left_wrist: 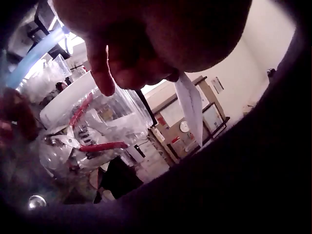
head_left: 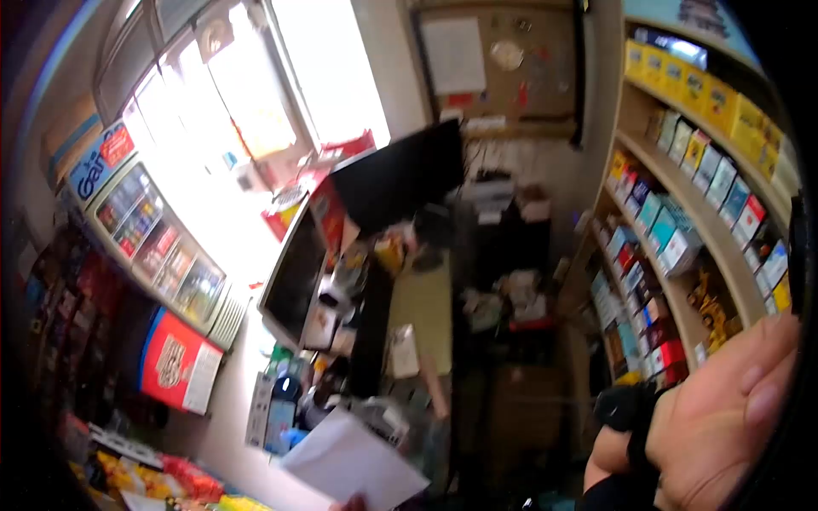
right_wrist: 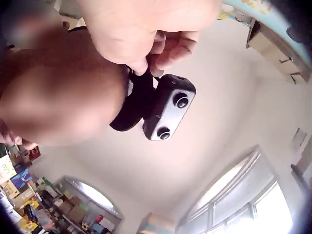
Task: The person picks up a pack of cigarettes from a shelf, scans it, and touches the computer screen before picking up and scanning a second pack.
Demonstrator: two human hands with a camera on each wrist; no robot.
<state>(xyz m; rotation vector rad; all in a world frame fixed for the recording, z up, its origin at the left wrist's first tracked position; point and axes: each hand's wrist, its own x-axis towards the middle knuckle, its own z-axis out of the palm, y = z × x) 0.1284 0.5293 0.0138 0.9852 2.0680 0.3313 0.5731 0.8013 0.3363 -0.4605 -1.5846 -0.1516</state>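
Observation:
A white sheet of paper [head_left: 358, 464] is held by my left hand [head_left: 351, 504], whose fingertips show at the bottom of the head view. In the left wrist view the same hand [left_wrist: 141, 48] is dark overhead, with the sheet [left_wrist: 190, 107] hanging from it, seen nearly edge-on. My right hand [head_left: 724, 417] is raised at the right edge of the head view, a black wrist camera [head_left: 626, 406] strapped to it. In the right wrist view this hand [right_wrist: 151, 34] pinches the black mount beside a two-lens head camera [right_wrist: 170, 109].
Red-handled cutters [left_wrist: 80, 134] lie on clear plastic in the left wrist view. A cluttered desk [head_left: 422, 302] bears two monitors, one of them a large dark screen [head_left: 400, 179]. Shelves [head_left: 682, 183] of small boxes stand right, a glass-door fridge [head_left: 158, 247] left.

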